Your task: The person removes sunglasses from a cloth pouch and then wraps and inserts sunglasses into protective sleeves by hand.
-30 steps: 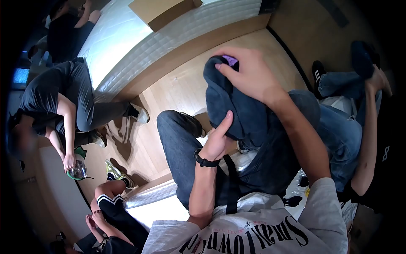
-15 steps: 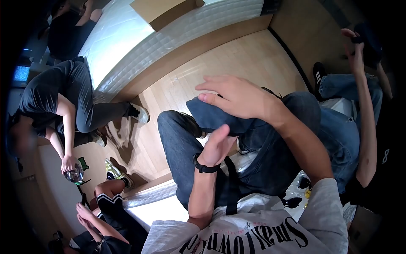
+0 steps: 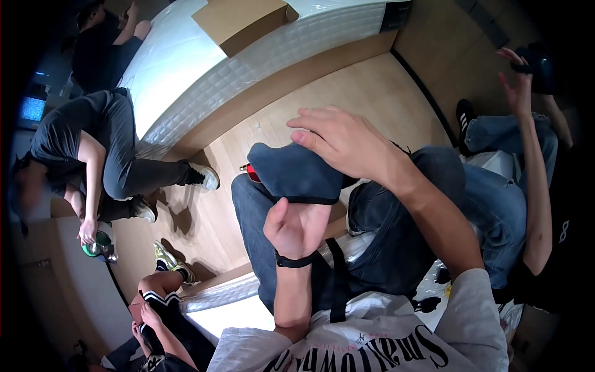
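Note:
A dark blue piece of cloth with a black-trimmed edge (image 3: 297,173) is spread above my knees, in front of me. My left hand (image 3: 297,226), with a black band on the wrist, holds it from below. The palm faces up, the thumb stands at the trimmed edge, and the fingers are hidden behind the fabric. Beyond the cloth's left side pokes a small red and gold object (image 3: 250,172), mostly covered. My right hand (image 3: 347,136) lies over the cloth's right part, fingers stretched out and palm down.
Low beds with plastic-wrapped mattresses (image 3: 204,99) frame the wooden floor (image 3: 248,133); a cardboard box (image 3: 245,28) lies on the far one. At left a person handles a clear and green round object (image 3: 102,245). Another person sits close at right in jeans (image 3: 502,198).
The blue cloth has moved left and shows more of its surface, baring the red object. My left hand has shifted left and slightly down. My right hand stays nearly in place.

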{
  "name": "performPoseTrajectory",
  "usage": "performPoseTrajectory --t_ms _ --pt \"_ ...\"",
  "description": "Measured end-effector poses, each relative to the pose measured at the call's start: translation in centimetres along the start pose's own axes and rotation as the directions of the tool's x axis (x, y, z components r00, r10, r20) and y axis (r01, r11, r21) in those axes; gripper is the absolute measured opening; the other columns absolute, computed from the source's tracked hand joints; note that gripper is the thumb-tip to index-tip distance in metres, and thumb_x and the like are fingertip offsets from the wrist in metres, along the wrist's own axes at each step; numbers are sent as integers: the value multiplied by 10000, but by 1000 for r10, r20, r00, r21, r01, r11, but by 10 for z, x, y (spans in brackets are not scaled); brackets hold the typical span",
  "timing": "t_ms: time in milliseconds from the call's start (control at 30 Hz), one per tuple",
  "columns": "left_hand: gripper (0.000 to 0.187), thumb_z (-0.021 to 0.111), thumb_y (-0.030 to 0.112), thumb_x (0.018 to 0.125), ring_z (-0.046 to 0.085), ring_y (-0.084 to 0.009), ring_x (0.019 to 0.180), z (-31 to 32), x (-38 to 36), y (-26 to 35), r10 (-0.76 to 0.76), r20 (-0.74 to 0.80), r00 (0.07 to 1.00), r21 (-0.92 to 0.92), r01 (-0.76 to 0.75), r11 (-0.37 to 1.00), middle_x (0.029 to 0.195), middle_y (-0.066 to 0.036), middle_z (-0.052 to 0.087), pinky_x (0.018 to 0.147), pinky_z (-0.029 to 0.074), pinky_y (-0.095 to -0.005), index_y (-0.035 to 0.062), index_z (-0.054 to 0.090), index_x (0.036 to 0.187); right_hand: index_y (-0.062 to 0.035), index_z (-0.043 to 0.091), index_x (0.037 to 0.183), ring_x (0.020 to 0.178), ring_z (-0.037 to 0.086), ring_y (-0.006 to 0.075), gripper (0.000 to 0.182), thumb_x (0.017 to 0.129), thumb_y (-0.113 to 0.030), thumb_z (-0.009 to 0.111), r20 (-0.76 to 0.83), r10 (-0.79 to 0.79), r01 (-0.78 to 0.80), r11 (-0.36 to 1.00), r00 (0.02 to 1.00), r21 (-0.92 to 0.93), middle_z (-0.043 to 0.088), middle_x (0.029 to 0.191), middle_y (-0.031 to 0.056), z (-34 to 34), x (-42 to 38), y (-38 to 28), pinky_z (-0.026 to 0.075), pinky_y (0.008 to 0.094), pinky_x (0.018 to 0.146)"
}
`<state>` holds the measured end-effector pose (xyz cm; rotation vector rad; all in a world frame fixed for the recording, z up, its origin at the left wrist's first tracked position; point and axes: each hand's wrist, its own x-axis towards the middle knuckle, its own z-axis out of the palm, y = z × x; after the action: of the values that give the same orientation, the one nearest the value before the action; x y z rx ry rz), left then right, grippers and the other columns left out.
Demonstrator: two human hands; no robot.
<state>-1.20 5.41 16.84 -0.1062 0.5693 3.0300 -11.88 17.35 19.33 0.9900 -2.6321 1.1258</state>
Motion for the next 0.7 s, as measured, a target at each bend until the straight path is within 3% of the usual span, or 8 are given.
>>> performPoseTrajectory --t_ms 133,233,367,433,467,567,667,700 --pt "695 565 294 793 263 -274 1332 5 -1 -2 12 -15 1000 57 -12 998 1433 -100 300 1108 154 -457 76 282 1389 -62 643 993 973 567 347 374 919 -359 428 -47 -14 12 999 999 -41 605 1056 195 6 0 2 452 401 850" --pt "638 556 192 828 285 -248 1322 3 -1 -5 -28 64 998 -6 29 1000 1419 -90 329 1107 169 -402 41 283 1385 -64 649 980 991 563 354 359 914 -349 441 -39 -35 36 999 999 10 588 1092 224 13 -1 -2 449 404 860" --pt "619 540 162 862 281 -228 1316 -1 -3 -12 -125 108 986 197 102 975 1413 -61 319 1088 183 -388 56 248 1397 -60 652 961 985 567 349 342 905 -334 455 -40 -32 35 996 999 77 603 1081 193 15 -1 -8 449 408 862" --pt "548 472 258 898 328 -233 1295 -1 -4 -14 -114 17 993 391 98 915 1394 -73 358 1072 223 -416 28 302 1366 -62 648 985 982 572 339 328 883 -330 490 73 -46 36 989 996 140 615 1077 161 9 0 -13 450 403 864" --pt "502 408 266 933 349 -231 1279 -9 -3 -15 -131 8 991 390 117 913 1382 -87 366 1061 243 -415 22 309 1360 -62 648 985 982 572 339 328 883 -330 490 73 -48 38 989 996 140 615 1077 161 8 -1 -14 450 403 864" --pt "501 382 290 944 347 -234 1279 -8 -1 -14 -79 -49 996 407 93 909 1381 -99 365 1056 255 -413 22 303 1360 -58 626 1081 1000 571 325 319 872 -279 531 131 -125 96 974 984 204 603 1111 169 6 -1 -15 452 373 851" --pt "519 385 317 941 350 -232 1278 -2 3 -8 -65 -53 996 368 80 926 1374 -98 373 1050 268 -418 30 294 1363 -64 612 1111 948 590 326 336 848 -267 564 119 -110 75 961 987 266 620 1073 161 2 0 -13 463 359 817" --pt "523 392 324 937 352 -231 1277 0 3 -6 -78 -59 995 339 94 936 1371 -98 376 1048 272 -420 36 294 1364 -61 617 1101 930 598 322 326 844 -256 567 184 -51 1 965 982 261 626 1053 164 -2 1 -13 468 354 802"
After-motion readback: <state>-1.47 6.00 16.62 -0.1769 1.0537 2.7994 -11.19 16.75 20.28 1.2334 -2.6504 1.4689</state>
